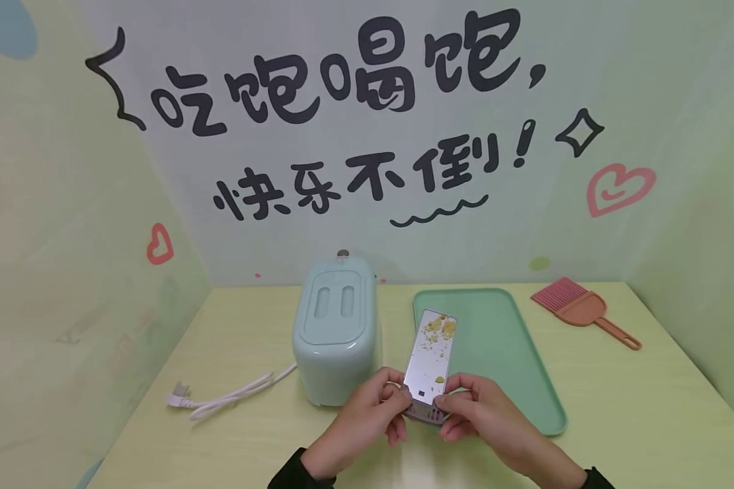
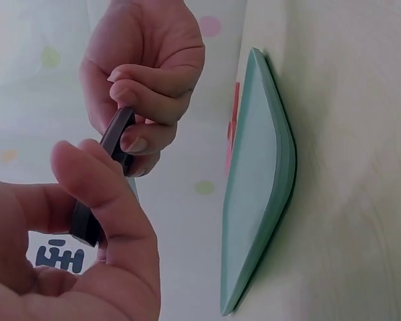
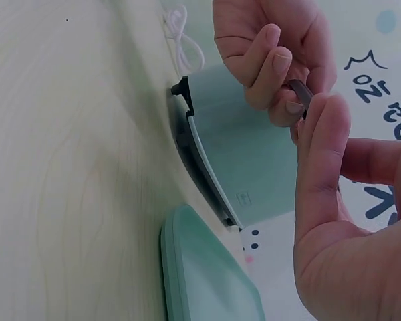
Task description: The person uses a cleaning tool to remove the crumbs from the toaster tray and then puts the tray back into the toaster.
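Note:
Both hands hold a toaster crumb tray (image 1: 427, 363) by its near end, above the table. It is a narrow, shiny, pale strip with a grey slotted end piece. Yellow crumbs (image 1: 442, 329) lie mostly at its far end. My left hand (image 1: 373, 406) pinches the left corner, my right hand (image 1: 476, 409) the right corner. In the left wrist view the end piece (image 2: 87, 226) shows as a dark bar between the hands. Left of the tray stands a light blue toaster (image 1: 336, 333) with its lid on. A green serving tray (image 1: 498, 353) lies partly beneath the crumb tray.
A white power cord (image 1: 238, 392) with its plug lies looped at the left of the toaster. At the back right rests a reddish-brown brush (image 1: 578, 309) with pink bristles. Printed walls enclose the wooden table (image 1: 624, 421) at the back and sides.

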`<act>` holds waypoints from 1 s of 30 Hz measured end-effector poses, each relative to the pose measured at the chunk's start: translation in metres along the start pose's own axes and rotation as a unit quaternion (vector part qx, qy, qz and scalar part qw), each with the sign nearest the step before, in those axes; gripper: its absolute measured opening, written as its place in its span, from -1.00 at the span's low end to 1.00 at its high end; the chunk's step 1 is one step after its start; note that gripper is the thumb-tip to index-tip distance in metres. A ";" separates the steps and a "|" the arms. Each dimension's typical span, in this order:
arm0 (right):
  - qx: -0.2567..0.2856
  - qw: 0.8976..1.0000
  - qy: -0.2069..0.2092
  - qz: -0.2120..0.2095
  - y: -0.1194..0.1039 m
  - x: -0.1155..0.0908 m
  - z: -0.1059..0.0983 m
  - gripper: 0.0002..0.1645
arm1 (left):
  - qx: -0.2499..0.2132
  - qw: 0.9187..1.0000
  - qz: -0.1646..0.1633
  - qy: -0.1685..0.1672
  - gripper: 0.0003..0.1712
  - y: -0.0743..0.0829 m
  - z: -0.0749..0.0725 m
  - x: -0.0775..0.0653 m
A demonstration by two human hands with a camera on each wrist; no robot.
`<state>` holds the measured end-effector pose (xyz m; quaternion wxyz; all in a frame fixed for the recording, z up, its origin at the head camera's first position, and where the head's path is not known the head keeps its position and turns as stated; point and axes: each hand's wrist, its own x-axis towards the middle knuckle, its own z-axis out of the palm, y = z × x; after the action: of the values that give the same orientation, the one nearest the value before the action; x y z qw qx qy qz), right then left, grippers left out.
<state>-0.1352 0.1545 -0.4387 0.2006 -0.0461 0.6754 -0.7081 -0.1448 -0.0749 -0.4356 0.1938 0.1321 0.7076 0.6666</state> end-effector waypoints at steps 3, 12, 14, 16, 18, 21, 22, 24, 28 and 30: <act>0.001 1.000 0.001 0.002 0.001 0.001 0.000 -0.72 | -0.015 1.000 -0.001 0.000 -0.66 -0.003 0.000 0.001; 0.002 1.000 0.000 0.003 0.005 0.002 -0.003 -0.75 | -0.036 0.999 -0.006 -0.008 -0.73 -0.010 0.003 0.006; 0.002 1.000 -0.001 0.004 0.006 0.002 -0.003 -0.75 | -0.032 0.999 -0.005 -0.008 -0.74 -0.009 0.004 0.006; 0.002 1.000 -0.002 0.003 0.006 0.001 -0.003 -0.74 | -0.031 0.999 -0.007 -0.007 -0.74 -0.009 0.004 0.006; 0.002 1.000 -0.005 0.006 0.005 0.000 -0.003 -0.74 | -0.033 0.999 -0.011 -0.007 -0.73 -0.008 0.004 0.006; -0.005 1.000 -0.011 0.015 0.004 -0.002 -0.004 -0.76 | -0.035 0.999 -0.017 -0.010 -0.73 -0.007 0.004 0.005; -0.008 1.000 -0.014 0.018 0.004 -0.002 -0.005 -0.76 | -0.037 0.999 -0.019 -0.012 -0.72 -0.006 0.004 0.005; -0.016 0.999 -0.019 0.022 0.004 -0.004 -0.007 -0.76 | -0.041 0.999 -0.021 -0.016 -0.72 -0.006 0.004 0.005; -0.035 0.999 -0.032 0.023 0.003 -0.005 -0.011 -0.73 | -0.045 0.998 -0.022 -0.023 -0.71 -0.006 0.004 0.004; -0.047 0.998 -0.041 0.025 0.001 -0.007 -0.015 -0.69 | -0.045 0.998 -0.022 -0.025 -0.71 -0.006 0.003 0.004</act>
<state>-0.1337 0.1713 -0.4397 0.2434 -0.0682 0.7000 -0.6679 -0.1461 -0.0710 -0.4419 0.2317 0.1238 0.6746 0.6899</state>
